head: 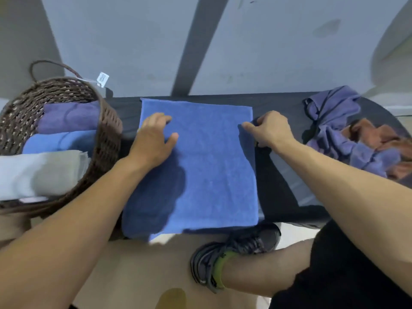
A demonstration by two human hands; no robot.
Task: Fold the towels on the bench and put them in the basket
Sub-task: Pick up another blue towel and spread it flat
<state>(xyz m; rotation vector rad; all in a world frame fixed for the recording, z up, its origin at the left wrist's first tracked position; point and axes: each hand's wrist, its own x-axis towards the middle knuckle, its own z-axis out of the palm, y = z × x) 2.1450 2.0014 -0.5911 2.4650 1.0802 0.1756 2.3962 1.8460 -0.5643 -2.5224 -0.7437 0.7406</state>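
A blue towel (207,166) lies spread flat across the black bench (281,192), its near edge hanging over the front. My left hand (153,139) presses flat on the towel's far left part, fingers straight. At the towel's right edge, my right hand (269,128) pinches the cloth between thumb and fingers. The brown wicker basket (107,134) stands at the left end of the bench and holds a purple, a blue and a white folded towel (42,172).
A crumpled heap of purple towels (336,134) and an orange towel (379,139) lies at the bench's right end. My leg and a grey shoe (234,253) are in front of the bench. A grey wall stands behind.
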